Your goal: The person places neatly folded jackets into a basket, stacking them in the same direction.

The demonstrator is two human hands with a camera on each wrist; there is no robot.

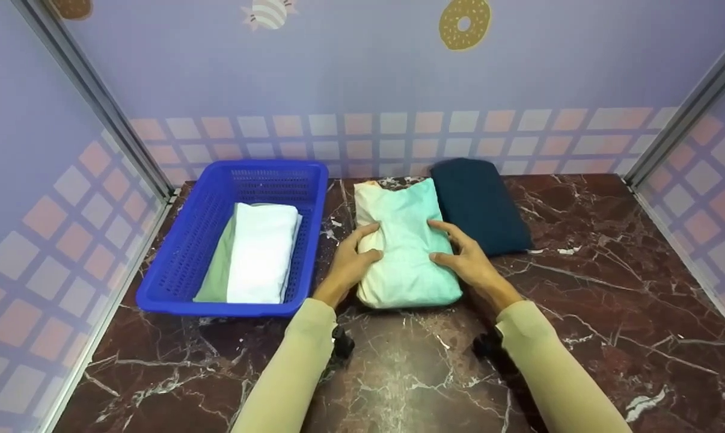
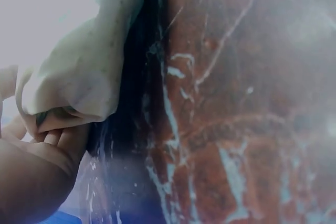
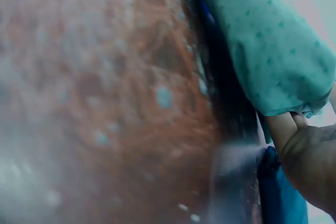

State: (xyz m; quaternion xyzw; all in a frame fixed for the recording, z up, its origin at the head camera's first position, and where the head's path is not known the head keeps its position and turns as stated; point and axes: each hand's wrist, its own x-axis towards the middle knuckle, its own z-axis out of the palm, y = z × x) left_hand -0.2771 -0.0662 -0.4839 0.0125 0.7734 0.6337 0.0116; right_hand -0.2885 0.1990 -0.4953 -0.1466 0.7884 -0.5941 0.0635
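Observation:
A plump folded cloth (image 1: 407, 252), shading from pale yellow to mint, lies before me in the head view. My left hand (image 1: 353, 258) grips its left side and my right hand (image 1: 471, 255) its right side, both with thumbs on top. In the left wrist view, the left fingers (image 2: 65, 142) reach beneath the folded end. The right fingers (image 3: 283, 129) likewise go under the cloth, whose small dotted print shows in the right wrist view. A dark navy folded cloth (image 1: 480, 204) sits just behind and right of the mint one.
On the left stands a blue plastic basket (image 1: 320, 234) holding a white folded cloth (image 1: 263, 252) and a green one (image 1: 217, 270). The tabletop (image 1: 609, 300) is dark red marble pattern. Lilac panels (image 1: 374, 66) enclose it at the back and sides.

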